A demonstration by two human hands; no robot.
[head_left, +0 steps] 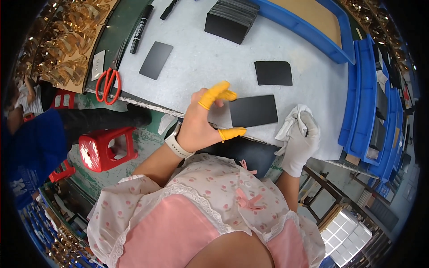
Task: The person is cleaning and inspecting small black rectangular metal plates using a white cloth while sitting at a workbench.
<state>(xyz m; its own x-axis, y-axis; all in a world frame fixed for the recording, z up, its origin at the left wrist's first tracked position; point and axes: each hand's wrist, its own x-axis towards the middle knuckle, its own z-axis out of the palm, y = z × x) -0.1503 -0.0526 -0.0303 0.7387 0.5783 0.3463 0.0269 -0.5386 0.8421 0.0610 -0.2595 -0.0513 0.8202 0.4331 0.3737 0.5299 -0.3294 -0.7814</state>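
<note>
Apron (167, 228), one, pink and white, worn; beyond it, as I see from here, one black plate (254, 110) lying flat at the near edge of the surface (319, 96), left hand (199, 125) at its left end, grip spread, contact uncertain. White-gloved right hand (302, 145), grip bunched on a white cloth (293, 118), just right of the plate. Step in hand, by my judgement: steadying a single plate, cloth ready; next move calls for light left-hand pressure at its edges.
</note>
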